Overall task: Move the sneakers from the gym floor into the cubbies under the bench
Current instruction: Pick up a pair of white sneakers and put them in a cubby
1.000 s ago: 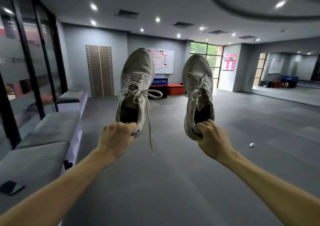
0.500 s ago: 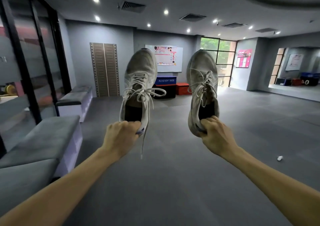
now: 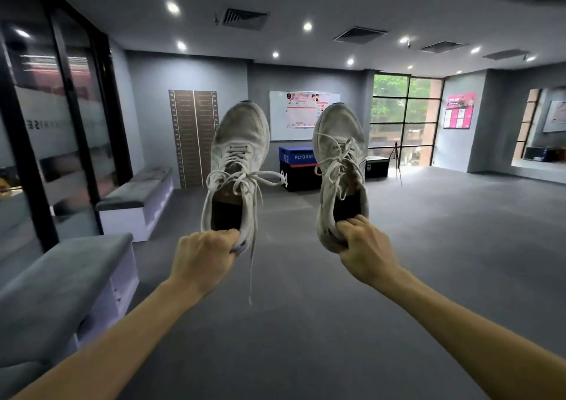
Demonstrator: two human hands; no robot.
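Mid-carry: my left hand (image 3: 204, 257) grips one sneaker (image 3: 237, 166) by its heel, my right hand (image 3: 366, 248) the other sneaker (image 3: 340, 166), both aloft; next I must turn toward the bench (image 3: 61, 274) cubbies.

My one head camera looked forward across the gym floor (image 3: 306, 323), level rather than down, close behind my outstretched arms, with the bench (image 3: 61, 274) at left and far wall (image 3: 190, 74) ahead.
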